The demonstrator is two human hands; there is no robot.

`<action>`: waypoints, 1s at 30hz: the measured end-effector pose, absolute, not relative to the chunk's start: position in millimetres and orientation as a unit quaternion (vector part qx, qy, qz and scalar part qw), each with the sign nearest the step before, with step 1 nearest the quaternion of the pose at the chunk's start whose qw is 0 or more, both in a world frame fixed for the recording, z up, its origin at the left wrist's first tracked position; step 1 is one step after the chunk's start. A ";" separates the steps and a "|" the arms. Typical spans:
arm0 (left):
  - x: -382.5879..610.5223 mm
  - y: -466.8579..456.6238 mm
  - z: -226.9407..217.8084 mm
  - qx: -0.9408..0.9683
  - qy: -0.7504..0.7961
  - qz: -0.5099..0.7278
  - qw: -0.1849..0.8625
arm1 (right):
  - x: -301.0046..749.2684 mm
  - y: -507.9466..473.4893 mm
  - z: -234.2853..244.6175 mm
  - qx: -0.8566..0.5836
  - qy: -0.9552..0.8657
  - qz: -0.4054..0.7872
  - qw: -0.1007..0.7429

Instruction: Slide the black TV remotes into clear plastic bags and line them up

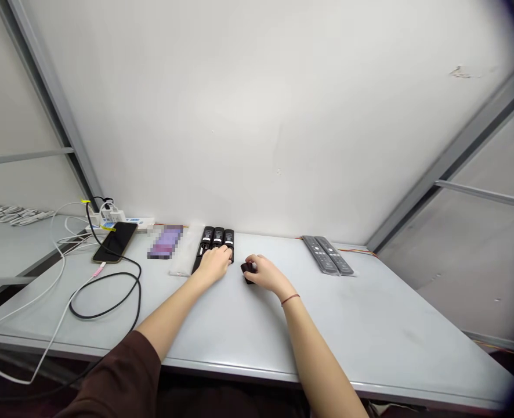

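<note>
Three black remote controls (218, 234) lie side by side, backs up, with white labels. The left one (203, 249) shows an open battery compartment. My left hand (214, 262) lies across their lower parts, its fingers curled over the rightmost remote control (229, 237) and hiding much of it. To the right of them, my right hand (263, 273) pinches a small black piece (248, 268) low over the table; it looks like a battery cover, partly hidden by the fingers.
Two remote controls (322, 255) in clear wrapping lie to the right. A clear plastic bag (185, 255) and a pixelated phone-like item (166, 241) are on the left. Farther left are a dark phone (115, 242), a power strip (141, 223) and looped cables (139, 290). A wall (257, 145) stands behind the table.
</note>
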State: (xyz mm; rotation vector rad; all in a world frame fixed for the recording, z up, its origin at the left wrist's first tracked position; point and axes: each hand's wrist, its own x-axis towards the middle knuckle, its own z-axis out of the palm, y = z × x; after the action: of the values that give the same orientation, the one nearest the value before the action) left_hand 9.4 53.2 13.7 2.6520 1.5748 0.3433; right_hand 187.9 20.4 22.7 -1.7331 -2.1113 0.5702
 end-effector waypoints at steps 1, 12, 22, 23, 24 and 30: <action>10.2 54.0 13.1 0.852 0.511 0.108 0.019 | 187.7 20.5 22.5 -0.605 -0.749 0.206 0.174; 10.0 57.3 15.0 0.853 0.507 0.119 0.028 | 184.1 14.3 25.0 -0.547 -0.795 0.221 0.144; -35.2 33.7 55.5 0.796 0.588 0.067 0.130 | 164.3 8.8 19.9 -0.533 -0.793 0.217 0.199; -35.9 32.4 55.8 0.797 0.585 0.055 0.144 | 161.7 8.5 19.5 -0.528 -0.797 0.209 0.207; -35.5 31.6 55.4 0.798 0.582 0.044 0.153 | 159.5 8.3 19.0 -0.522 -0.800 0.203 0.213; -27.2 31.2 50.0 0.807 0.571 0.001 0.153 | 153.9 9.0 14.4 -0.500 -0.819 0.171 0.223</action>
State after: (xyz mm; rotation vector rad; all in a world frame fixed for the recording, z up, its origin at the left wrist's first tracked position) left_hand -27.2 31.2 50.0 2.3148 1.6367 0.0041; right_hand 153.9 9.0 14.4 -1.3800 -2.2622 0.4727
